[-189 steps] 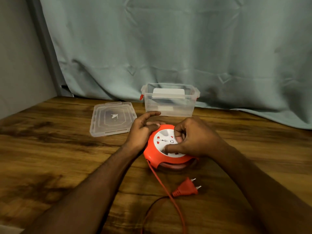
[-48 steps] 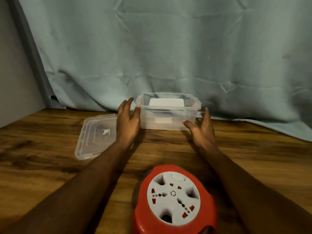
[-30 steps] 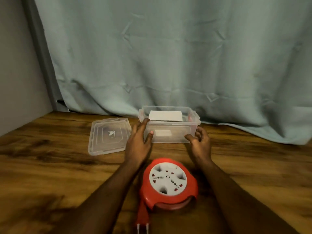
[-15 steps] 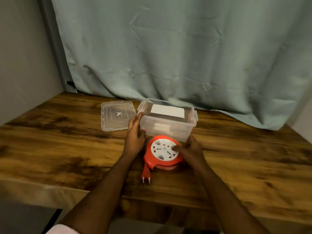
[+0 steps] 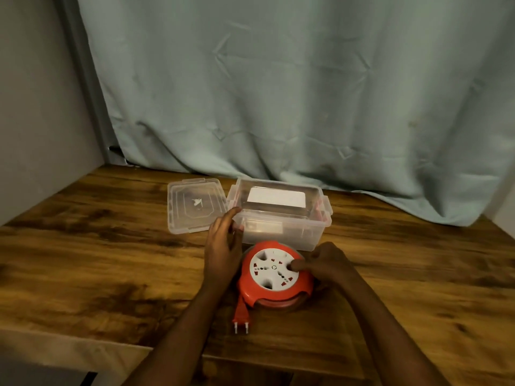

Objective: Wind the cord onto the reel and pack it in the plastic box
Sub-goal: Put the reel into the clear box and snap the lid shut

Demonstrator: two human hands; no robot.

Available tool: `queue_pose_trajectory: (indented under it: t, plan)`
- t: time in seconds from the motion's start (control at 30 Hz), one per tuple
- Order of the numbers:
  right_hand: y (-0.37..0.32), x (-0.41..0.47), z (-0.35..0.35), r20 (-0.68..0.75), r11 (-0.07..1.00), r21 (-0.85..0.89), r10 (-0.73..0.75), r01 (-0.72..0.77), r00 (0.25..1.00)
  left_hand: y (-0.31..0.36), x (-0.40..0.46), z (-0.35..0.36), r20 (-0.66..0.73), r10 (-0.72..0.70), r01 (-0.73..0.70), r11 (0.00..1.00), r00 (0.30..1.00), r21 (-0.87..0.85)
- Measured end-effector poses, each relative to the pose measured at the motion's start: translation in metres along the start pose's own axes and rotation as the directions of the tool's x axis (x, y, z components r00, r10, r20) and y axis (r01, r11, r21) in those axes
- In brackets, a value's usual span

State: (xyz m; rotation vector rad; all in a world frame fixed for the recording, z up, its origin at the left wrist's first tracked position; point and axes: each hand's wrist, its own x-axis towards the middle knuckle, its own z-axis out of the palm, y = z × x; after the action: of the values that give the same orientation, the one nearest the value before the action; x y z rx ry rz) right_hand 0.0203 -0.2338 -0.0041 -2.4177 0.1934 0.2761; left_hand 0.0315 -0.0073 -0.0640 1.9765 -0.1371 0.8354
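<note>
An orange reel sits before a clear plastic box. The left hand, fingers loose, touches the box; the right hand grips the reel's edge.

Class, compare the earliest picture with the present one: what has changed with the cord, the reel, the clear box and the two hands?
The loose orange cord has been wound in; only the orange plug sticks out of the round orange-and-white reel. The clear plastic box was pulled forward until it sits right behind the reel. The left hand moved to the box's corner; the right hand again grips the reel. The clear lid stayed flat on the wooden table.
</note>
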Motion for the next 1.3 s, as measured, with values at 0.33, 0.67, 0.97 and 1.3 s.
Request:
queue_pose_trajectory:
  t: [0.33, 0.67, 0.97, 1.3]
  plan:
    - [-0.042, -0.057, -0.097, -0.222, 0.972, 0.022, -0.222, 0.233, 0.949, -0.001, 0.0, -0.004, -0.013, -0.04, 0.04, 0.999, 0.999, 0.009]
    - [-0.158, -0.02, -0.166, -0.318, 0.576, -0.658, -0.796, 0.484, 0.515, 0.011, 0.002, -0.008, -0.048, -0.05, 0.051, 0.998, 0.998, 0.026]
    - [-0.184, 0.053, -0.081, 0.056, 0.355, -0.777, -0.783, 0.519, 0.62, 0.012, 0.001, -0.01, -0.07, -0.064, 0.067, 0.997, 0.995, 0.039]
    - [-0.135, 0.097, -0.053, -0.003, 0.653, -0.525, -0.643, 0.546, 0.766, -0.003, 0.001, -0.003, -0.121, -0.05, 0.048, 0.999, 0.991, -0.015]
